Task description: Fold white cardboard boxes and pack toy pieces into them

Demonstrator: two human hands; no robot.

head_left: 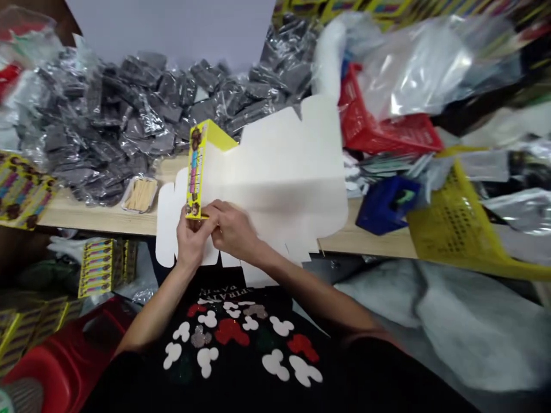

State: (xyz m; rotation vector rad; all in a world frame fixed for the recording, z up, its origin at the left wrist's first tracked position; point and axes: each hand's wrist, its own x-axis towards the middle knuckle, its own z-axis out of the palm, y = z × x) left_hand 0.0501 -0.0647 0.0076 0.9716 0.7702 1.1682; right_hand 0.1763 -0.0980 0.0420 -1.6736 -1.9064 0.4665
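Observation:
A large die-cut cardboard box blank (275,166) lies unfolded on the bench, its plain white inner face up. Its left side is folded upright into a narrow yellow wall printed with small pictures. At the near end of that wall, my left hand (189,241) pinches the corner from the left. My right hand (235,229) meets it there from the right, fingers closed on the same corner flap. Both sets of fingertips partly cover the flap. White flaps stick out past the bench's front edge, under my hands.
Dark grey pieces in clear bags (129,115) are heaped behind the blank. A small tray of wooden sticks (140,195) sits at left. On the right are a red basket (379,126), a blue container (387,203) and a yellow basket (451,212). A red plastic stool (73,355) stands lower left.

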